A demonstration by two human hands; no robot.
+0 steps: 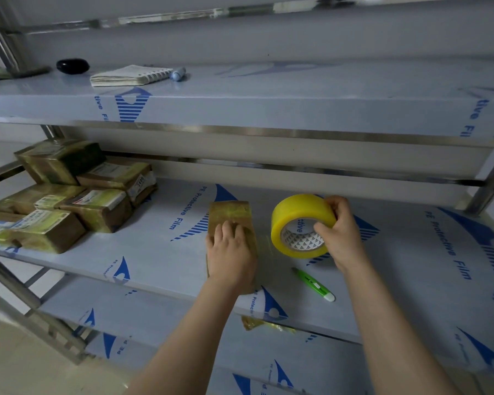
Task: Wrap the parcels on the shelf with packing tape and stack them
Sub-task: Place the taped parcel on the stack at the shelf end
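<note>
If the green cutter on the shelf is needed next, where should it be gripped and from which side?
Probably pinch the green cutter mid-body from above, across its two long sides: it lies flat, slim and diagonal on the shelf, with nothing crowding it.

1. Shelf (pixel 154 252): smooth whitish protective film with blue print, shiny metal edge
2. Parcel (pixel 230 213): brown cardboard under glossy yellowish tape
3. Packing tape roll (pixel 294 212): glossy translucent yellow plastic, matt printed card core
4. Utility knife (pixel 314 285): smooth green plastic
5. Notebook (pixel 126 76): matt paper
</note>
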